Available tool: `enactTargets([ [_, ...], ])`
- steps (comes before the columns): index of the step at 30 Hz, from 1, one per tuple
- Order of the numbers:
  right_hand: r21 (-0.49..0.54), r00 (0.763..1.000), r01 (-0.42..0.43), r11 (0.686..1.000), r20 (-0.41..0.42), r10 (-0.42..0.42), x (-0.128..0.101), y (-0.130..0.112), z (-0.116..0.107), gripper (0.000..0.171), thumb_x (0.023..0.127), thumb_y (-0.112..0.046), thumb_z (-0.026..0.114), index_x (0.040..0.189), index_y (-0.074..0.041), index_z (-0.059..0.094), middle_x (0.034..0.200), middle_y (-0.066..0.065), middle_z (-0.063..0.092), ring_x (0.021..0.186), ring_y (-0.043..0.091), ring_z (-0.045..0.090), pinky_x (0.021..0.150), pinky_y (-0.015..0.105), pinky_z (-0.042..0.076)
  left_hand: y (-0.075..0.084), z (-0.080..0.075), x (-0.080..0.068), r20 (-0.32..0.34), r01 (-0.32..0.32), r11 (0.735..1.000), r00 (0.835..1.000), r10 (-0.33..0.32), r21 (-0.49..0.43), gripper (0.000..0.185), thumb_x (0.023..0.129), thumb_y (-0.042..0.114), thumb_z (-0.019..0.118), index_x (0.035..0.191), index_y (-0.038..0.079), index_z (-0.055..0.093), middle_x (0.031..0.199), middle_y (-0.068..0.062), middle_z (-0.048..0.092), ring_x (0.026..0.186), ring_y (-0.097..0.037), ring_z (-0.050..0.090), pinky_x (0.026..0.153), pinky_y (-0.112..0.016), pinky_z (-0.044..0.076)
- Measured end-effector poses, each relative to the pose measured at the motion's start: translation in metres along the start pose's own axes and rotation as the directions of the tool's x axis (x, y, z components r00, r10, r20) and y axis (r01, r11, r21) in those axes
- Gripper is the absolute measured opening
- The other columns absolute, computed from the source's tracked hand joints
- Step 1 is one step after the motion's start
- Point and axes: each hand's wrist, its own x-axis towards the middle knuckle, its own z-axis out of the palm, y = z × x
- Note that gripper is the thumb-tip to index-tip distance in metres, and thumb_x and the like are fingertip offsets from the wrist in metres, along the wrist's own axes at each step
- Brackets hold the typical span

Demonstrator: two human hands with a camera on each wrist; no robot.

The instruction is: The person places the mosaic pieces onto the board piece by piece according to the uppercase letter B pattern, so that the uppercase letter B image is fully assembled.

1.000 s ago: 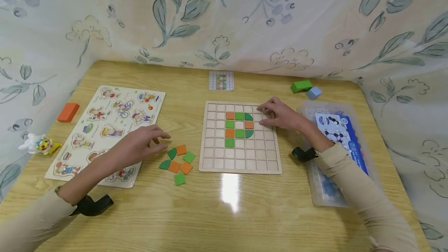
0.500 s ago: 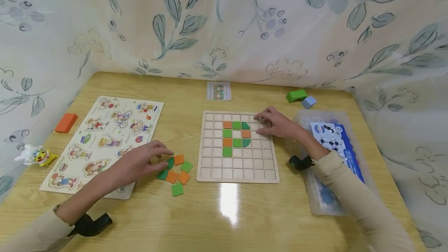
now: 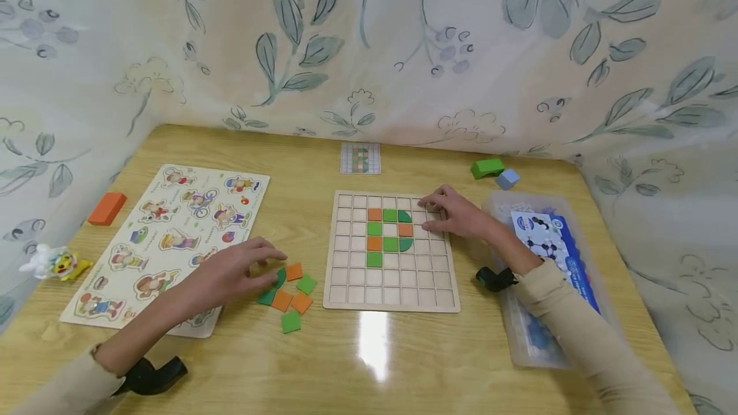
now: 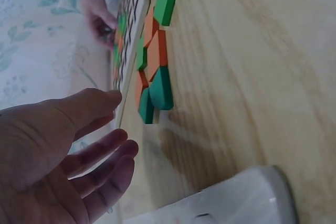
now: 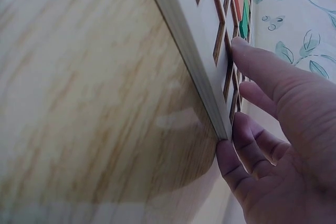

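Note:
My left hand (image 3: 233,271) hovers with relaxed fingers over the edge of the puzzle board (image 3: 173,239), its thumb overlapping the dark green quarter-round tiles (image 3: 280,278). Nothing is between its fingers in the left wrist view. Beside them lie loose orange square tiles (image 3: 294,271) and green square tiles (image 3: 291,322). A wooden grid board (image 3: 391,278) in the middle bears orange, green and dark green tiles in a P-like shape. My right hand (image 3: 458,215) rests at that board's far right corner; in the right wrist view the thumb (image 5: 262,66) lies over the grid and a finger touches the edge.
A small pattern card (image 3: 360,159) lies behind the grid board. To the right stands a plastic box (image 3: 521,357) under my right forearm, with a green arch block (image 3: 487,168) and blue block (image 3: 507,179) behind. An orange block (image 3: 107,209) and small toy figure (image 3: 63,264) sit far left.
The head view has tilted up, so the table sits lower in it. My left hand has shifted slightly toward the loose tiles. My right hand stays at the grid board's corner.

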Motion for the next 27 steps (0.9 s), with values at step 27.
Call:
enactTargets([
  [27,0.004,1.000,-0.015,1.000,0.003,0.015,0.0001,-0.0014,0.0012,0.049,0.089,-0.025,0.071,0.133,-0.009,0.056,0.120,0.015,0.043,0.109,0.028,0.049,0.090,0.042,0.040,-0.0053,0.0067,-0.0008,-0.011,-0.052,0.998,0.999,0.051,-0.029,0.028,0.088,0.019,0.072,0.115,0.014,0.069,0.107,0.000,0.065,0.090,-0.013,0.064,0.069,-0.024,0.051],
])
